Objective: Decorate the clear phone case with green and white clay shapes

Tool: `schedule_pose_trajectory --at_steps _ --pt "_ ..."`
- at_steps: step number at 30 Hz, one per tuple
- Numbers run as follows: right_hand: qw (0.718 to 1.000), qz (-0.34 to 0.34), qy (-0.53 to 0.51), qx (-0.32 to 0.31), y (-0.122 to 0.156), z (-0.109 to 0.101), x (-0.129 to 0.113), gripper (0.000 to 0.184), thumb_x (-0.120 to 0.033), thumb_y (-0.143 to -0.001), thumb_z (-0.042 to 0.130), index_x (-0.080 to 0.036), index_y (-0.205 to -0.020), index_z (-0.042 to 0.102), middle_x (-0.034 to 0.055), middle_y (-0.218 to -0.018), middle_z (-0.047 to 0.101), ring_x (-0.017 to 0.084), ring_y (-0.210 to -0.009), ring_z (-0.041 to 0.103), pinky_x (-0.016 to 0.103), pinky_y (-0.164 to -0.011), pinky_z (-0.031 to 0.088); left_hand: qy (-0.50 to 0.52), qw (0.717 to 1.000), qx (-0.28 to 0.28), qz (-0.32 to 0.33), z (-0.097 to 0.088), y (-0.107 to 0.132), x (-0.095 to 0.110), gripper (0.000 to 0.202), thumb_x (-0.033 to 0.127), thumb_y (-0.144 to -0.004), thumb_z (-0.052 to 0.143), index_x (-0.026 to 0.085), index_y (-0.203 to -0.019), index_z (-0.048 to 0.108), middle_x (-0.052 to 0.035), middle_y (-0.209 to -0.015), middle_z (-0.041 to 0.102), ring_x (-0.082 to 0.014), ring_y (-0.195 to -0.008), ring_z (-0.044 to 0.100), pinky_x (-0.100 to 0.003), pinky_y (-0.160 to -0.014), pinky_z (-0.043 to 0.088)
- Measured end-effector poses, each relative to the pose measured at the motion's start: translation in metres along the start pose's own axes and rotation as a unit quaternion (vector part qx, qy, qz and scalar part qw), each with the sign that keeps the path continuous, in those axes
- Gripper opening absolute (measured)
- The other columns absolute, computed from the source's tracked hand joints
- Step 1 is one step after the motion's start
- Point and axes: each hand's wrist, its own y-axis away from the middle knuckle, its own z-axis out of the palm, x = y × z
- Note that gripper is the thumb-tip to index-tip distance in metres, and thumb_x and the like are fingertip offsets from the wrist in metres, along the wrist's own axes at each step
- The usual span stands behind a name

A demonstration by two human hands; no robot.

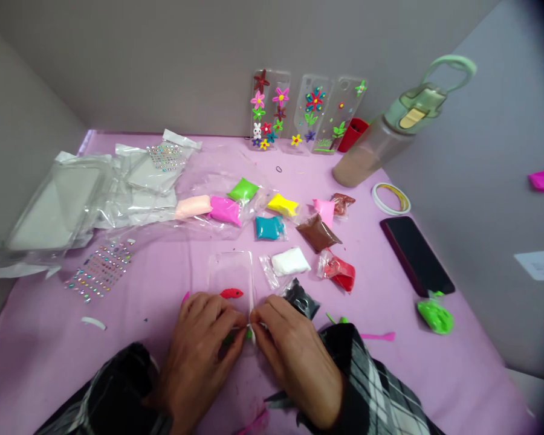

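A clear phone case [229, 266] lies flat on the table in front of me. On it is a small red fish-shaped clay piece [231, 293]. My left hand [206, 341] rests over the case's lower left, its thumb and fingers pinched. Opposite it, my right hand [294, 353] is closed in a pinch at the case's right edge, where the fingertips of both hands meet. A bit of green clay [249, 333] shows between them; what they grip is mostly hidden. More green shows under my left thumb. Close to my right hand lies a black clay packet [301, 299].
Packets of white [291, 262], red [340, 272], brown [320, 233] and teal clay [269, 228] lie beyond the case. Decorated phone cases [271, 112] lean on the back wall beside a bottle [374, 148]. A phone [417, 255] and tape roll [390, 199] are right; bagged cases [58, 202] left.
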Motion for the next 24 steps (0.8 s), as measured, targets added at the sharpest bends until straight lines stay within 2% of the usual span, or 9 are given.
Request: schedule_pose_trajectory --at_steps 7,13,15,18,24 --pt "0.999 0.018 -0.034 0.033 0.001 -0.006 -0.001 0.020 -0.005 -0.098 0.050 -0.018 -0.084 0.056 0.0034 -0.086 0.057 0.021 -0.079 0.058 0.033 -0.070 0.045 0.003 1.000 -0.004 -0.001 0.000 -0.001 0.000 0.009 0.016 -0.096 0.060 0.022 -0.090 0.061 -0.0029 -0.090 0.062 -0.0254 -0.090 0.053 -0.042 -0.083 0.037" --pt "0.993 0.008 -0.044 0.108 0.002 -0.022 0.001 0.019 -0.008 -0.100 0.047 -0.018 -0.087 0.057 0.0028 -0.083 0.057 0.020 -0.076 0.056 0.032 -0.068 0.043 0.006 1.000 -0.002 -0.002 -0.001 -0.002 0.000 0.009 0.016 -0.096 0.060 0.021 -0.090 0.062 -0.0026 -0.088 0.062 -0.0252 -0.089 0.054 -0.042 -0.082 0.037" --pt "0.992 0.002 -0.057 0.113 0.002 -0.025 0.001 0.017 -0.007 -0.099 0.049 -0.018 -0.089 0.057 0.0019 -0.083 0.057 0.020 -0.076 0.056 0.031 -0.068 0.044 0.008 1.000 -0.002 -0.002 -0.001 -0.001 0.000 0.008 0.016 -0.096 0.061 0.022 -0.091 0.063 -0.0024 -0.088 0.062 -0.0253 -0.090 0.054 -0.043 -0.082 0.037" --pt "0.996 -0.010 -0.064 0.068 0.004 -0.024 0.001 0.018 -0.005 -0.099 0.049 -0.019 -0.093 0.060 0.0024 -0.087 0.059 0.019 -0.080 0.058 0.031 -0.071 0.045 0.011 1.000 0.001 -0.002 -0.002 0.000 0.000 0.008 0.016 -0.096 0.060 0.023 -0.093 0.063 -0.0023 -0.090 0.063 -0.0250 -0.091 0.054 -0.042 -0.083 0.038" --pt "0.999 -0.010 0.012 -0.043 0.004 -0.021 -0.001 0.021 -0.003 -0.098 0.050 -0.019 -0.092 0.063 0.0038 -0.091 0.060 0.021 -0.084 0.060 0.033 -0.072 0.047 0.018 1.000 0.013 0.003 -0.003 0.000 0.000 0.009 0.016 -0.097 0.059 0.023 -0.097 0.065 -0.0026 -0.095 0.064 -0.0240 -0.094 0.055 -0.040 -0.083 0.040"
